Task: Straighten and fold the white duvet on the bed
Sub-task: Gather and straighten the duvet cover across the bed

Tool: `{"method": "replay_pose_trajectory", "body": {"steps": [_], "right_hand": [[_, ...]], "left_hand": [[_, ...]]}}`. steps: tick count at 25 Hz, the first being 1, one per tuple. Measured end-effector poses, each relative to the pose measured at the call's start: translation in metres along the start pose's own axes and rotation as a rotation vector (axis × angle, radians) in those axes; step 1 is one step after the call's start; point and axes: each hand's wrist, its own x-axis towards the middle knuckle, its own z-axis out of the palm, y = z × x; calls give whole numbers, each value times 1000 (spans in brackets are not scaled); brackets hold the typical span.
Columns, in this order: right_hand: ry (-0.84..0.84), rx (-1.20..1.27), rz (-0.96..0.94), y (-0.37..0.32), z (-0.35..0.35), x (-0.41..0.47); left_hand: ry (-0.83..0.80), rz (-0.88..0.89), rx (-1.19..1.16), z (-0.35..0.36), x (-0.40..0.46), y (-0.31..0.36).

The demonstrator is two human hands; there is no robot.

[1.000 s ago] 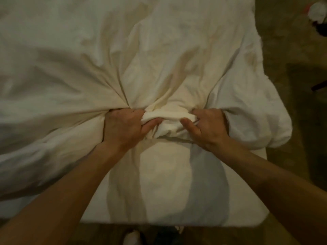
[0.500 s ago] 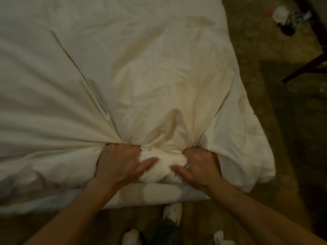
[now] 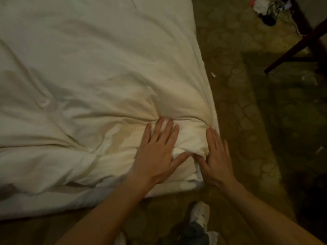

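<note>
Both hands have let go of the bunched duvet (image 3: 92,82) and are now lying flat on it. I am pressing my left hand (image 3: 157,152) and right hand (image 3: 216,156), fingers straight, on either side of a gathered lump at the bed's (image 3: 53,200) near right corner, thumbs almost meeting.

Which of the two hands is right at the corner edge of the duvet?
The right hand, flat along the white duvet where its side edge meets the floor. The left hand presses further in on the fabric.
</note>
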Motion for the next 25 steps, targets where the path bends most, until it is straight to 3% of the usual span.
{"method": "replay_pose_trajectory", "body": {"steps": [4,9,11,13,16,20,25], "right_hand": [[112,128,-245,-2,-25,19],[-174,4,-351,22,-15,60],[-167,68,-351,28,-29,70],[-79,157,-420,6,-57,93],[-35,179,-567,-50,-82,144],[-60,129,-614,-132,-100,220],[-141,13,-740,-184,-105,313]], "left_hand": [[75,-16,-84,-4,33,31],[4,-195,8,16,26,26],[62,-202,-97,8,24,28],[209,-259,-197,-23,30,27],[388,-442,-155,-68,46,-1],[429,-742,-179,-119,76,-46],[500,-939,-241,-156,121,-87]]}}
